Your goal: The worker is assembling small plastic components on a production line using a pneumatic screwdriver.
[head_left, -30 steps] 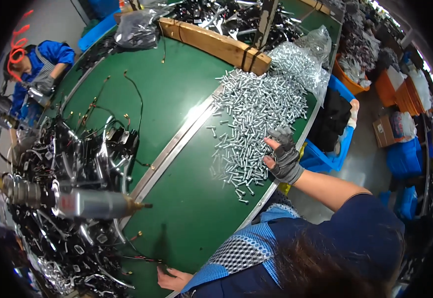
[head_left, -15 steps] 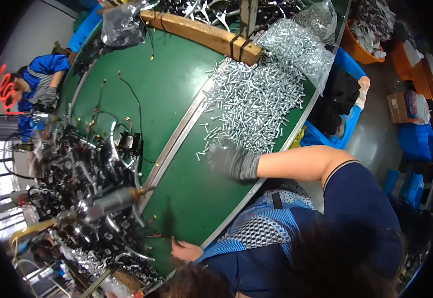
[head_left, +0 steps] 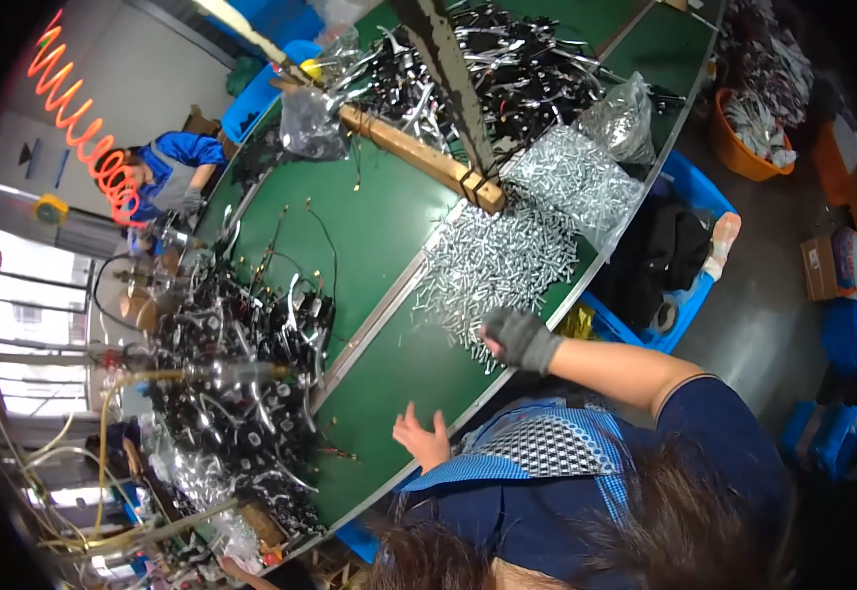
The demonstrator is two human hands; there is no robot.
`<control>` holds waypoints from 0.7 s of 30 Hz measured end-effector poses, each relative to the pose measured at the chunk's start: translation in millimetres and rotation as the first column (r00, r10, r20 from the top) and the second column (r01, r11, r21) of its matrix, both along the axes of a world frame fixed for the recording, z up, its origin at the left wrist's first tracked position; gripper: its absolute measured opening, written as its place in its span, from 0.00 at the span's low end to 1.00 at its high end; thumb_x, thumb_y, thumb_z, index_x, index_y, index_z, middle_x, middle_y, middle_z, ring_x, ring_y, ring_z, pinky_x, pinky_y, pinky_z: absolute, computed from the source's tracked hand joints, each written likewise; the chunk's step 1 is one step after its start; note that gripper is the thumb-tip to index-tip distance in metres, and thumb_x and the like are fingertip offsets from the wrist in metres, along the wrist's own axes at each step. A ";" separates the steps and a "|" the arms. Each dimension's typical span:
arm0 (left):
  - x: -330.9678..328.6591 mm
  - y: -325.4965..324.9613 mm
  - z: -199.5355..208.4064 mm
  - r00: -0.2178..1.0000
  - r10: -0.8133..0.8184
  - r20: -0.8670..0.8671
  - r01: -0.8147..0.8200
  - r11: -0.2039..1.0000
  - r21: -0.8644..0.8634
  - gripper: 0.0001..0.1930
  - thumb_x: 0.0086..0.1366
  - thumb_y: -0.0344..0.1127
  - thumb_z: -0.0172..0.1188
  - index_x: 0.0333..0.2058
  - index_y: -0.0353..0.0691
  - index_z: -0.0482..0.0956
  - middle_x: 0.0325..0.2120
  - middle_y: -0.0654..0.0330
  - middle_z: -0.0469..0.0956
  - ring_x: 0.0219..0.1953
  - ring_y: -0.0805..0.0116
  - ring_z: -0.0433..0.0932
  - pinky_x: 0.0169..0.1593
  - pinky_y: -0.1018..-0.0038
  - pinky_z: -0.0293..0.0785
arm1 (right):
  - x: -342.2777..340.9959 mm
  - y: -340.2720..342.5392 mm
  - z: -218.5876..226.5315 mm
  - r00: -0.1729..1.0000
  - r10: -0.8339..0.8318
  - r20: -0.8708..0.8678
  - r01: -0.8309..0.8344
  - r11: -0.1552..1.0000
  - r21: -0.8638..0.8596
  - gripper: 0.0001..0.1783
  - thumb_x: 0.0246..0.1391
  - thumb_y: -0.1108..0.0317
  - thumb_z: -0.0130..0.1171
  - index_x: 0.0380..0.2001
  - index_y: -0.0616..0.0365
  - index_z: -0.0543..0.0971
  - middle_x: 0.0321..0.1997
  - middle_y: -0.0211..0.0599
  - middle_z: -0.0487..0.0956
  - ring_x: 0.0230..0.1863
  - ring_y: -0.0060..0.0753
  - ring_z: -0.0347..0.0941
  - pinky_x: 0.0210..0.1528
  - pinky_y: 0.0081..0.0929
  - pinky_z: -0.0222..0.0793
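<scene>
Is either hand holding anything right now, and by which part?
Left hand is open and empty over the green table. Gloved right hand rests at the screw pile; any grip is hidden.

I see my right hand (head_left: 519, 337) in a grey knitted cloth glove, matt and rough, at a heap of bright, shiny metal screws (head_left: 495, 267). My left hand (head_left: 422, 438) is bare on the table (head_left: 389, 379), whose green top looks smooth with a dull sheen. The wooden beam (head_left: 416, 155) is pale and matt. The clear plastic bag (head_left: 623, 116) is glossy.
</scene>
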State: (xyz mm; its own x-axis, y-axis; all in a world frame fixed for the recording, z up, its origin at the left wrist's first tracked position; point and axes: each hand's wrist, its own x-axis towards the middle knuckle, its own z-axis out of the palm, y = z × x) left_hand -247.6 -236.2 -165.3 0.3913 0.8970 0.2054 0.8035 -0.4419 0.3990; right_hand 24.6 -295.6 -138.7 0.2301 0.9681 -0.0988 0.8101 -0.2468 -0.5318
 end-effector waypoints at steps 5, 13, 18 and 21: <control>55.1 87.5 -23.9 0.981 -0.195 -0.006 0.195 0.980 -0.026 0.27 0.53 0.40 0.58 0.52 0.40 0.65 0.43 0.43 0.62 0.49 0.46 0.58 0.53 0.56 0.53 | -44.9 -15.5 -42.7 0.939 0.172 -0.299 -0.267 0.911 -0.315 0.17 0.48 0.59 0.48 0.41 0.50 0.75 0.37 0.42 0.76 0.41 0.44 0.73 0.43 0.37 0.68; 147.9 125.5 -57.4 0.923 -0.377 0.077 0.384 0.915 -0.124 0.25 0.55 0.42 0.55 0.51 0.40 0.65 0.45 0.43 0.63 0.49 0.47 0.58 0.54 0.54 0.50 | -37.2 28.8 -46.0 0.979 0.117 -0.168 -0.162 0.944 -0.289 0.15 0.47 0.61 0.52 0.40 0.46 0.77 0.38 0.40 0.78 0.39 0.43 0.75 0.37 0.38 0.71; 163.7 121.0 -52.5 0.880 -0.456 0.134 0.470 0.876 -0.109 0.25 0.55 0.41 0.54 0.51 0.40 0.66 0.44 0.44 0.63 0.49 0.47 0.58 0.53 0.54 0.50 | -44.7 28.4 -45.2 0.939 -0.164 -0.303 0.101 0.972 -0.213 0.14 0.48 0.61 0.50 0.40 0.47 0.76 0.39 0.41 0.77 0.40 0.43 0.74 0.39 0.38 0.69; 167.1 110.2 -40.9 0.887 -0.443 0.132 0.454 0.888 -0.072 0.24 0.54 0.40 0.55 0.50 0.40 0.67 0.43 0.44 0.64 0.48 0.48 0.59 0.53 0.54 0.50 | -19.9 -8.7 -21.3 0.909 -0.277 -0.311 0.251 0.960 -0.122 0.15 0.49 0.61 0.49 0.41 0.46 0.75 0.39 0.41 0.77 0.42 0.44 0.74 0.41 0.39 0.68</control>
State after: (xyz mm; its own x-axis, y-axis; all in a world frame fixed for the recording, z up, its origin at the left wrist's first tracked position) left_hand -80.5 -126.0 -206.3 0.7371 0.6486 0.1900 0.4777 -0.6988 0.5325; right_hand 4.7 -304.2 -160.0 0.4194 0.8626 -0.2831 0.4980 -0.4793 -0.7227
